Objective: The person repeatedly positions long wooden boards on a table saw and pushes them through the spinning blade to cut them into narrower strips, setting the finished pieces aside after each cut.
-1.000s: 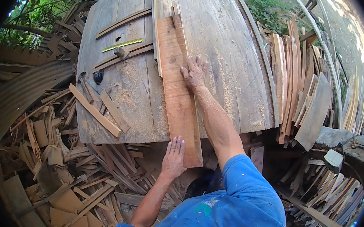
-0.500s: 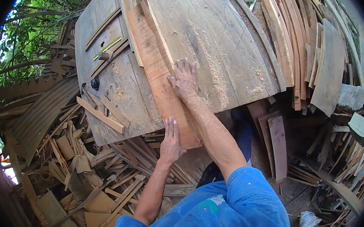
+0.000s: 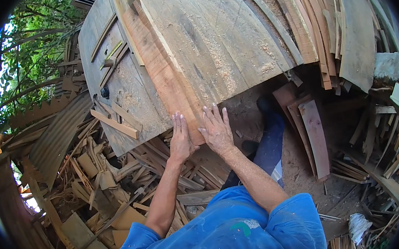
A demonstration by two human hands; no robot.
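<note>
A long reddish-brown wooden plank [image 3: 161,69] lies lengthwise on the worn wooden tabletop [image 3: 216,36], its near end jutting past the table's edge. At that end, my left hand [image 3: 182,139] grips the left edge, its fingers straight and together on the top face and its thumb side against the end. Opposite it, my right hand [image 3: 218,133] is open, fingers spread along the right edge and thumb touching the plank. A pale wooden strip [image 3: 128,30] runs along the plank's far left side. The undersides of both hands are hidden.
Sawdust lies across the table. Small strips and a yellow rule [image 3: 111,54] lie to the left, with a loose batten [image 3: 114,124] by the near left edge. Offcuts [image 3: 95,177] heap up below left. Long boards [image 3: 308,25] are stacked right; more boards [image 3: 315,134] lean below them.
My right hand has drawn back from the plank's middle to its near end, its fingers now spread at the edge. My left hand stays at the end. The view has shifted slightly.
</note>
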